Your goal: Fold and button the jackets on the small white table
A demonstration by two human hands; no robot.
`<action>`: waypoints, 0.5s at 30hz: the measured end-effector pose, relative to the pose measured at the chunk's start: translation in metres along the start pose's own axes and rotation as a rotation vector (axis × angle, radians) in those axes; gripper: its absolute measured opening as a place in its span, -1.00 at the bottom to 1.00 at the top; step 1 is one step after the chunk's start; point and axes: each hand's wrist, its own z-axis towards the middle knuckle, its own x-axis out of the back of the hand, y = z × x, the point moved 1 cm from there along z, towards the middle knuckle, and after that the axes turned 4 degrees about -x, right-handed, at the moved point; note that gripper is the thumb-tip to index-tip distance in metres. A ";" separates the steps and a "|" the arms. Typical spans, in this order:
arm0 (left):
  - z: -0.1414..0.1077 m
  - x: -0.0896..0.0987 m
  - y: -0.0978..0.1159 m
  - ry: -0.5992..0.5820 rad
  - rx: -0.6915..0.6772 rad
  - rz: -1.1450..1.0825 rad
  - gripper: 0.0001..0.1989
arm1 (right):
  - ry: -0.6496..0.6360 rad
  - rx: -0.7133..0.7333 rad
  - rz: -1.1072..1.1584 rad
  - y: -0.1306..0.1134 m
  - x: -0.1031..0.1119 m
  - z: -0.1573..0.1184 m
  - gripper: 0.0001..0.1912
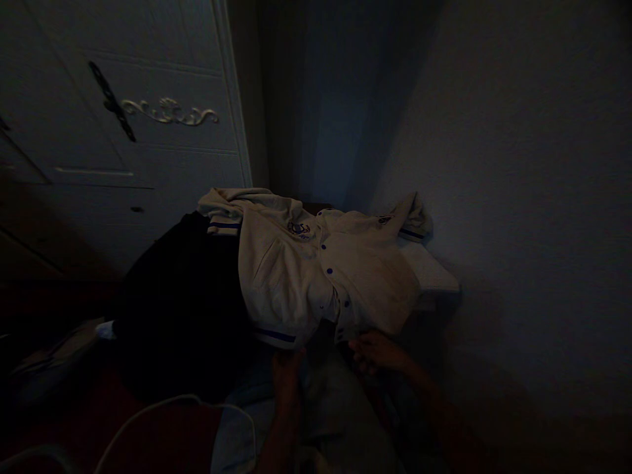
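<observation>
A cream jacket (291, 263) with blue buttons, blue cuff stripes and dark emblems lies spread out in front of me, its sleeves at the far left and far right. At its lower edge, left of the button line, my left hand (288, 365) is bent in at the hem; shadow hides its fingertips. My right hand (378, 352) has its fingers curled at the hem on the right side, just beyond the lowest buttons. The picture is very dark, so what the fingers hold is hard to make out.
A white cabinet (178, 158) with a dark handle stands at the back left. Black cloth (182, 316) is left of the jacket. A white slab-like surface (432, 270) shows under the right sleeve. A pale cable (143, 415) curves at the lower left. A wall rises on the right.
</observation>
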 end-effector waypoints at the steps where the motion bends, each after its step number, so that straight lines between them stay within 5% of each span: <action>1: 0.002 -0.004 0.004 0.021 0.041 -0.071 -0.65 | 0.059 -0.005 0.106 0.012 -0.007 0.005 -0.47; 4: 0.001 -0.017 0.021 0.032 0.109 -0.226 -0.69 | 0.185 0.068 0.527 0.037 -0.026 0.019 -0.52; 8: -0.012 -0.032 0.032 -0.045 0.162 -0.296 -0.68 | 0.184 0.142 1.036 0.038 -0.039 0.036 -0.73; 11: -0.024 -0.037 0.035 -0.047 0.173 -0.292 -0.68 | 0.211 0.134 1.249 0.024 -0.049 0.033 -0.86; 15: -0.039 -0.041 0.047 -0.070 0.061 -0.338 -0.54 | 0.069 0.256 1.363 0.007 -0.076 -0.002 -0.88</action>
